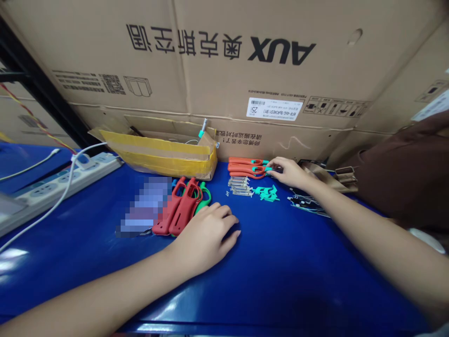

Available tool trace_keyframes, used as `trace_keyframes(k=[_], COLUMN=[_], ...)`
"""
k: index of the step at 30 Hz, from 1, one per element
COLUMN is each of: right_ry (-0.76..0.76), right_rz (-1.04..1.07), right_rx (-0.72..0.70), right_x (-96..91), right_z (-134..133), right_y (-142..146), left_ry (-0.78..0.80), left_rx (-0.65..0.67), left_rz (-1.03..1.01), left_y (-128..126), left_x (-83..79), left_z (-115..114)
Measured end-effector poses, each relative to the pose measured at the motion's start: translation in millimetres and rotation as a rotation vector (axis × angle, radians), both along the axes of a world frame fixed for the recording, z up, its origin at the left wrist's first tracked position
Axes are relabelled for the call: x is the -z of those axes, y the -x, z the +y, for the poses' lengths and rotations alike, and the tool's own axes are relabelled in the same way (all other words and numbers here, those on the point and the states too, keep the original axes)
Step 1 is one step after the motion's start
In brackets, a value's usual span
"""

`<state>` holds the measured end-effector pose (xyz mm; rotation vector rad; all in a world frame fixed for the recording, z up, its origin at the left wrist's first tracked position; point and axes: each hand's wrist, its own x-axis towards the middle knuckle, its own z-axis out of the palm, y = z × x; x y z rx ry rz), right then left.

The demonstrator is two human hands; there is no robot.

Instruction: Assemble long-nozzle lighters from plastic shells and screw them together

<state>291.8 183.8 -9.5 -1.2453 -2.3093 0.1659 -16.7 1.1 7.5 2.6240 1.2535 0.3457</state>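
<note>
Palm down, my left hand [210,234] rests on the blue tabletop with its fingers loosely bent and apart, holding nothing. Just left of it lie red lighter casings [184,213], partly over green ones [204,199]. Farther off, my right hand [289,172] pinches the teal nozzle end of an orange lighter casing [243,168] in a row of several; its fingertips partly hide that end. In front of the row are clear lighter fuel tanks [239,186] and a pile of small teal plastic parts [267,193].
A yellow-taped carton [157,157] stands at the back, before a big cardboard sheet [210,79]. Thin wired parts [305,203] lie under my right forearm. On the left are a power strip [63,185] with a white cable and a blurred-out object [145,206]. A person in brown [407,168] is at right.
</note>
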Motion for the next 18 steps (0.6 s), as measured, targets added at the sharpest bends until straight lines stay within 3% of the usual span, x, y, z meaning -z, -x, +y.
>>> trace_keyframes(k=[11,15,18], right_ry=[-0.095,-0.146,-0.161], right_rz=[-0.041,0.006,0.046], right_rx=[0.014,0.012,-0.046], right_x=[-0.8,-23.7,-46.3], right_z=[-5.3,-30.0,-69.7], right_y=[5.2,18.1,34.1], left_ry=[-0.013,-0.113,-0.294], left_rx=[0.009,-0.055,-0.266], left_rz=[0.030,0.106,0.232], left_y=[-0.8,6.4,17.2], left_x=[-0.7,-15.9,-32.1], left_z=[-0.6,7.5,12.3])
